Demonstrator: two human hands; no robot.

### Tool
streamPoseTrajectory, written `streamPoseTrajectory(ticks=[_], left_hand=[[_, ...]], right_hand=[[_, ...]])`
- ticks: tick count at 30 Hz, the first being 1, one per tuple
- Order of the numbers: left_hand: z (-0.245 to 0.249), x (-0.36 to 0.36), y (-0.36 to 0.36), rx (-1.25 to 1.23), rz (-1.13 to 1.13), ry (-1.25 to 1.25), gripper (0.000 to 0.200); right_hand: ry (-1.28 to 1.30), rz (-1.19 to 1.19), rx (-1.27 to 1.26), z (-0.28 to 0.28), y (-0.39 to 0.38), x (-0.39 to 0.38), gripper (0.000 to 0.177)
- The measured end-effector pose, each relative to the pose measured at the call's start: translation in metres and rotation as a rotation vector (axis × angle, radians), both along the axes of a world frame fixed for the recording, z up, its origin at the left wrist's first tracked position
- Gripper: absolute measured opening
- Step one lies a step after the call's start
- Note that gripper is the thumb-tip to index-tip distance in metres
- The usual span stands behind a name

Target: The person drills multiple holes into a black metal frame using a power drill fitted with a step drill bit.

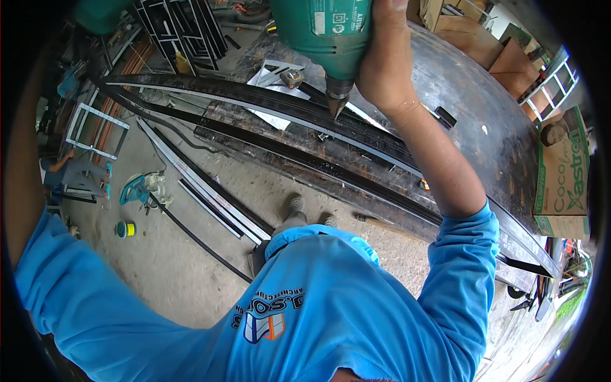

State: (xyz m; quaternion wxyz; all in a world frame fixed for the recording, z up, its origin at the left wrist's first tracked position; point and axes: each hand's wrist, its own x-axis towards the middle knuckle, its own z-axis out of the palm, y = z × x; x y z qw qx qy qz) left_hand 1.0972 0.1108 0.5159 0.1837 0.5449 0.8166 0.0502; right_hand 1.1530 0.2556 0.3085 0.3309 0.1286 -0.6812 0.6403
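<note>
My right hand point(387, 67) is wrapped against the side of a green electric drill point(324, 38), which points downward at the top of the view. Its cone-shaped bit point(337, 100) has its tip right at a long black metal profile point(267, 105) lying on the dark metal worktable. Most of the right fingers are hidden by the drill and the top edge. My left arm reaches up the left side, and its hand is out of view. A tape measure point(291, 78) lies beyond the profile, beside the bit.
A second black bar point(299, 164) runs along the table's near edge. A cardboard box point(563, 172) stands at the right. On the floor lie metal strips point(203, 181), a teal power saw point(141, 189), a cable point(197, 239) and a yellow-black roll point(126, 229). Another person point(73, 172) is at the far left.
</note>
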Motion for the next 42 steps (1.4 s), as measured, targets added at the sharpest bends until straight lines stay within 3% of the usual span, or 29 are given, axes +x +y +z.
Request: streamPoseTrajectory(ticks=[2, 9, 18, 29, 33, 38, 42], left_hand=[[-0.020, 0.010, -0.010, 0.050, -0.098, 0.245, 0.078], [-0.018, -0.014, -0.021, 0.073, -0.177, 0.169, 0.078], [-0.024, -0.014, -0.029, 0.109, -0.183, 0.165, 0.081], [-0.029, -0.013, -0.042, 0.138, -0.182, 0.171, 0.084], [-0.031, -0.013, -0.044, 0.139, -0.181, 0.166, 0.085], [-0.030, -0.014, -0.045, 0.138, -0.179, 0.164, 0.087], [-0.033, -0.015, -0.044, 0.138, -0.176, 0.159, 0.088]], right_hand=[[0.008, 0.028, -0.031, -0.002, -0.001, -0.002, 0.090], [0.046, 0.029, -0.120, -0.018, -0.014, -0.011, 0.095], [-0.048, 0.233, -0.242, -0.013, -0.002, 0.001, 0.098], [-0.041, 0.153, -0.118, -0.008, -0.011, 0.003, 0.099], [0.072, -0.005, -0.117, -0.012, -0.017, -0.005, 0.096], [0.079, 0.157, -0.178, 0.017, 0.003, 0.005, 0.091], [0.030, 0.053, -0.163, 0.022, 0.003, 0.014, 0.088]])
